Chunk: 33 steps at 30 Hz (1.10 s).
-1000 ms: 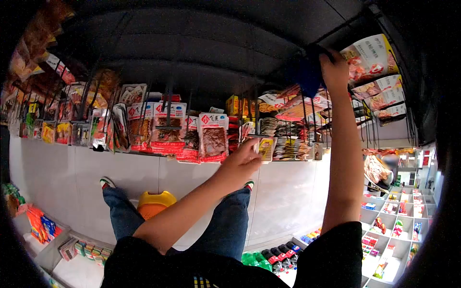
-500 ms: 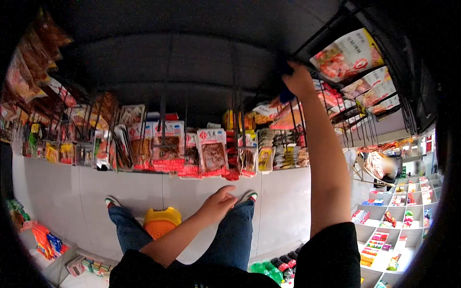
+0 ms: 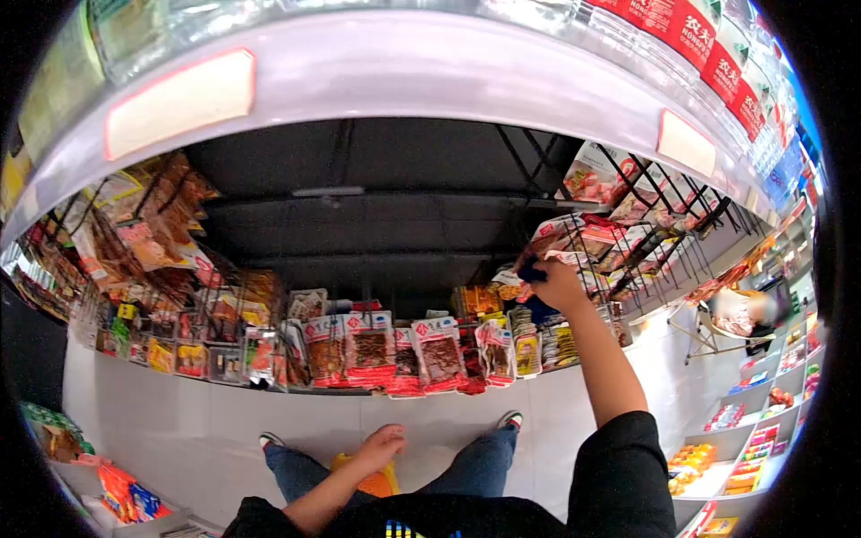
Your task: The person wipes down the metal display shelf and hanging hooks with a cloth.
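Observation:
My right hand (image 3: 558, 285) reaches forward into the dark wire rack on the right side. Its fingers are closed around a dark blue cloth (image 3: 531, 270), part of which hangs below the hand. Just beside it are hanging snack packets (image 3: 587, 235) on hooks. My left hand (image 3: 384, 446) hangs low in front of my body, over the floor, with fingers loosely bent and nothing in it. In the lower rack ahead stand red and white snack packets (image 3: 437, 354), apart from both hands.
A pale shelf edge (image 3: 386, 76) with bottles (image 3: 708, 45) above spans the top of the view. Below me is a yellow-orange stool (image 3: 381, 482). Compartmented shelves (image 3: 740, 439) of goods stand at right, with a seated person (image 3: 740, 309) farther back.
The view has tilted up, bringing the upper shelf edge and bottles into sight. My right hand with the cloth now appears lower against the rack. My left hand has stayed low.

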Tool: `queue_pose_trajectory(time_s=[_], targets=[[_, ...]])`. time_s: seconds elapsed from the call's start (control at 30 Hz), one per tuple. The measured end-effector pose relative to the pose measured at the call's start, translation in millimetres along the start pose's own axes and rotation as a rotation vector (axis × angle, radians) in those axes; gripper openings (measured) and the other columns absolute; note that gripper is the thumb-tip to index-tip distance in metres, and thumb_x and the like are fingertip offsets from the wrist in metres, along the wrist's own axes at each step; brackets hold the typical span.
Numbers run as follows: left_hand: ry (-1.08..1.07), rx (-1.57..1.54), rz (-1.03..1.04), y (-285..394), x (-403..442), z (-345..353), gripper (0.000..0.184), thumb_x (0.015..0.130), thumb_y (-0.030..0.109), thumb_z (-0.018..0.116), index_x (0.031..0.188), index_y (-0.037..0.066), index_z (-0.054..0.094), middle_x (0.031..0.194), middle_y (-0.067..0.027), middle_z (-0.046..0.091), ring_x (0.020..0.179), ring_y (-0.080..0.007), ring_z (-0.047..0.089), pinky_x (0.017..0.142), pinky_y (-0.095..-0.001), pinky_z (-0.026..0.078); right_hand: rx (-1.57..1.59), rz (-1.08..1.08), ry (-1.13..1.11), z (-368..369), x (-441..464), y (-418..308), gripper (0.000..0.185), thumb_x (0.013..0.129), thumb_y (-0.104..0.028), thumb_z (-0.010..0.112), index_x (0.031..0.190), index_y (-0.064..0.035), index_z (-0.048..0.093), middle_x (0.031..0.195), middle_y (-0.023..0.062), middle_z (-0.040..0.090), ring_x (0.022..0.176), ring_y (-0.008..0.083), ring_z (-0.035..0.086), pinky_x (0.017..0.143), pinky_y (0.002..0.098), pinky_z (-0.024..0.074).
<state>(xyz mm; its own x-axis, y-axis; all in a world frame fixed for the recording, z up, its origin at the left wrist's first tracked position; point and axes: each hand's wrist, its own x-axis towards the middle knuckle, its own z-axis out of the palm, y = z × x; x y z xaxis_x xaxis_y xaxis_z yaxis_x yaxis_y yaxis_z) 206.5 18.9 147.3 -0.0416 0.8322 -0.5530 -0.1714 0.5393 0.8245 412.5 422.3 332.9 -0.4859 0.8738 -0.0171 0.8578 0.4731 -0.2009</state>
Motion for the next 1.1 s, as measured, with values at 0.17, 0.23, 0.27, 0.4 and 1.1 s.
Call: queue_pose_trajectory(time_s=[0.17,0.23,0.27,0.4,1.1], targets=[[0.002,-0.059,-0.073,-35.0,-6.0,-14.0,0.034,0.089,0.018,0.053,0.119,0.003,0.049,0.099,-0.0083,0.060,0.081,-0.0164,0.059,0.075,-0.0287,0.048,0.049,-0.044,0.161,4.9,-32.7,-3.3,0.029,0.066,-0.019,0.064,0.093,-0.0091,0.068,0.099,0.0158,0.061,0.093,0.0354,0.058,0.078,0.0421,0.0487],[-0.007,-0.058,-0.066,-43.1,-5.1,-18.5,0.034,0.089,0.018,0.053,0.119,0.004,0.049,0.102,-0.0088,0.060,0.082,-0.0167,0.059,0.075,-0.0289,0.048,0.065,-0.052,0.290,14.8,-37.5,-8.8,0.023,0.066,-0.010,0.061,0.087,-0.0052,0.067,0.095,0.0163,0.060,0.090,0.0349,0.057,0.080,0.0390,0.0480],[0.013,0.037,-0.088,-30.6,-3.5,-15.6,0.034,0.089,0.017,0.054,0.120,0.004,0.049,0.102,-0.0092,0.060,0.086,-0.0169,0.060,0.077,-0.0290,0.049,0.067,-0.051,0.291,17.2,-38.7,-9.0,0.023,0.066,-0.010,0.061,0.087,-0.0052,0.067,0.095,0.0163,0.060,0.090,0.0349,0.057,0.080,0.0390,0.0480],[-0.004,0.077,-0.055,-46.6,16.2,-15.7,0.032,0.089,0.016,0.055,0.118,0.005,0.051,0.100,-0.0084,0.061,0.090,-0.0174,0.060,0.079,-0.0292,0.049,0.857,-0.065,0.818,14.0,-52.9,4.5,0.030,0.068,0.001,0.050,0.095,0.0017,0.061,0.098,0.0104,0.059,0.091,0.0220,0.056,0.083,0.0308,0.0442],[0.051,0.293,0.057,-66.4,38.0,-25.4,0.038,0.086,0.027,0.057,0.118,0.007,0.052,0.104,-0.0131,0.062,0.095,-0.0231,0.060,0.081,-0.0326,0.047,0.836,-0.134,0.845,-58.2,-52.5,-69.4,0.044,0.076,-0.002,0.057,0.119,0.0003,0.051,0.119,0.0135,0.055,0.108,0.0222,0.051,0.097,0.0332,0.0359]])
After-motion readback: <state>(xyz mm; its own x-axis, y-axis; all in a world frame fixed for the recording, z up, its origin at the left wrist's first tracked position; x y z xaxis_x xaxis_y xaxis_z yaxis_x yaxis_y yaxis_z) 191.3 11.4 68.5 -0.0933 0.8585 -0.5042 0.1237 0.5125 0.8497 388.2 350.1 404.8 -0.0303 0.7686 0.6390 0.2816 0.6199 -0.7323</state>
